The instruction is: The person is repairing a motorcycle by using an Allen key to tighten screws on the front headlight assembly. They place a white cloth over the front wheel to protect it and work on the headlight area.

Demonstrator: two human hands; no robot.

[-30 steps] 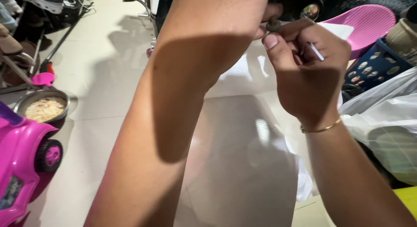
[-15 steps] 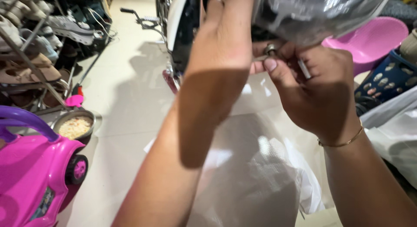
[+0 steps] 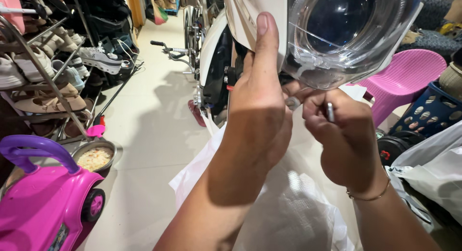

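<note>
While my left hand point(image 3: 257, 111) braces clear domed plastic headlamp lens point(image 3: 337, 34) from left, right hand point(image 3: 344, 135), just below it, pinches thin metal tool point(image 3: 330, 111), shaft upright, tip toward lens underside.

The left hand point(image 3: 260, 102) grips the white front panel point(image 3: 250, 10) of a scooter, thumb pressed up along it beside the clear headlight lens point(image 3: 346, 34). The right hand point(image 3: 344, 135), a thin bracelet point(image 3: 368, 195) at its wrist, pinches a slim metal tool point(image 3: 330, 111) just under the lens. White plastic sheeting point(image 3: 293, 212) lies below. A pink toy car point(image 3: 43, 203), a metal bowl point(image 3: 96, 157) and a shoe rack point(image 3: 43, 73) stand left; a pink plastic chair point(image 3: 409, 73) stands right.
</note>
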